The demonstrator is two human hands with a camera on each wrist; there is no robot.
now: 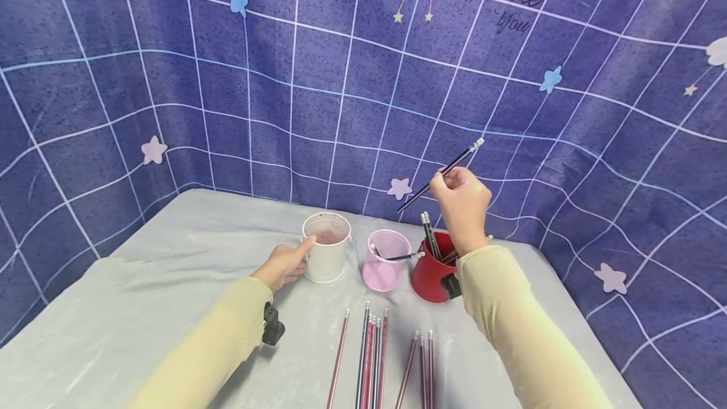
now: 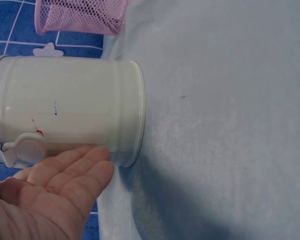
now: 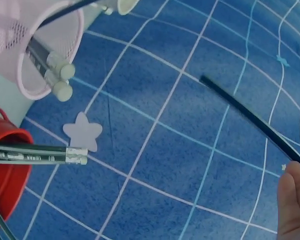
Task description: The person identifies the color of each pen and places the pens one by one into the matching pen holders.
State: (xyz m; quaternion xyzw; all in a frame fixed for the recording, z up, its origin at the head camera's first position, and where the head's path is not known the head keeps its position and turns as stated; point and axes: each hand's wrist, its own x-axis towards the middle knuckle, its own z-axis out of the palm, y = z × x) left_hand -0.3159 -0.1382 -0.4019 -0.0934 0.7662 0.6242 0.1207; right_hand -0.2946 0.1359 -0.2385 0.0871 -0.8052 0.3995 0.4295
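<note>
My left hand (image 1: 282, 262) rests against the side of a white metal bucket (image 1: 326, 265), its thumb at the rim. In the left wrist view the fingers (image 2: 85, 175) lie fairly straight along the bucket wall, near a handle lug. My right hand (image 1: 462, 204) pinches a dark pencil (image 1: 423, 190) between thumb and fingertips, raised over the cups. That pencil slants, its white eraser end up and right, its other end down and left. Below are a pink mesh cup (image 1: 380, 278) with a few pencils and a red bucket (image 1: 427, 279) with several dark pencils.
Red and dark pencils (image 1: 369, 358) lie side by side on the grey cloth (image 1: 142, 308), in front of the cups. A smaller bunch of pencils (image 1: 423, 368) lies to their right. Behind stands a blue gridded curtain (image 1: 318, 106) with stars.
</note>
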